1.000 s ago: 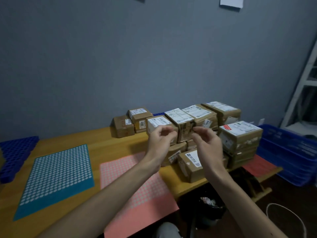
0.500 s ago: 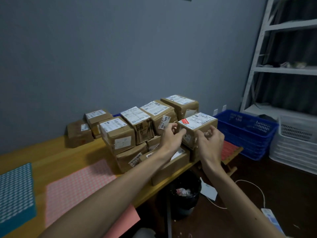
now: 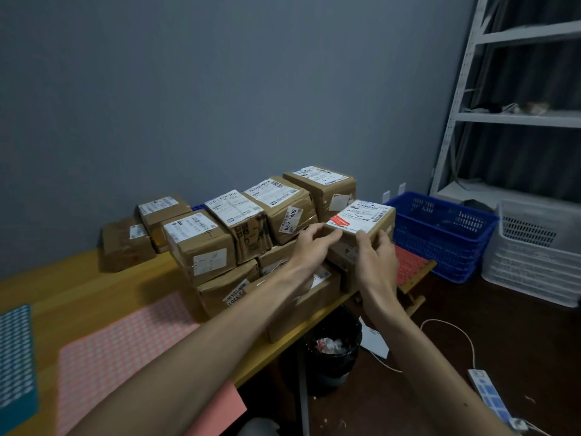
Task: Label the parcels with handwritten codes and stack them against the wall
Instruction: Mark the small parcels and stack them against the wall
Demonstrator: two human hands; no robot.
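Note:
Several brown cardboard parcels with white shipping labels stand stacked on the wooden table [image 3: 78, 287] near the grey wall. At the stack's right end sits a parcel with a red and white label [image 3: 361, 217]. My left hand [image 3: 309, 247] holds its left side with fingers curled round the top edge. My right hand [image 3: 375, 258] grips its front right side. A parcel marked 609 [image 3: 279, 206] sits just to the left, and a front parcel with a blank sticker [image 3: 201, 243] stands further left.
Pink sticker sheet [image 3: 125, 350] and teal sticker sheet [image 3: 14, 357] lie on the table's near side. A blue crate [image 3: 440, 231] and a white basket [image 3: 531, 256] stand on the floor at the right, below metal shelving [image 3: 503, 118]. A black bin [image 3: 333, 347] sits under the table.
The view has swung right. Both hands moved from the middle parcels to the right-end parcel with the red label and closed on its sides.

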